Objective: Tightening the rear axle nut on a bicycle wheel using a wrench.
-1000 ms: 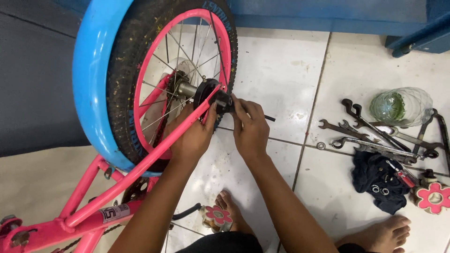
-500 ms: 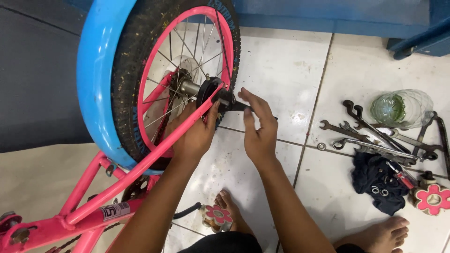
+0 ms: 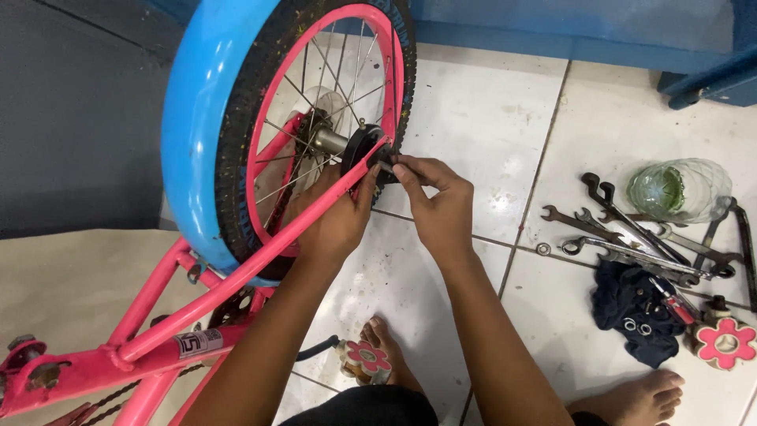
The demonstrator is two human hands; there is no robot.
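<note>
White floor tiles (image 3: 473, 102) under a pink bike frame (image 3: 236, 276); left hand (image 3: 335, 225) steadies it, right hand (image 3: 438, 205) fingers pinch a small black axle fitting (image 3: 384, 162) at the wheel hub (image 3: 327, 140), probably stiff, greasy-slick metal best held by its edges.

Light is bright and even, soft rather than harsh, seemingly from overhead. The white floor tiles (image 3: 473, 110) reflect it without hard glare; only a mild sheen shows on the blue mudguard (image 3: 197, 118) and the glass jar (image 3: 682, 189). Shadows are faint and diffuse, pooling under the arms and beside the wrenches (image 3: 623, 237). The grey area at the left edge is darker. Focus is sharp across most of the view, spokes (image 3: 315, 110) crisp, no motion blur on the hands. Slight wide-angle stretching bends lines toward the corners.
</note>
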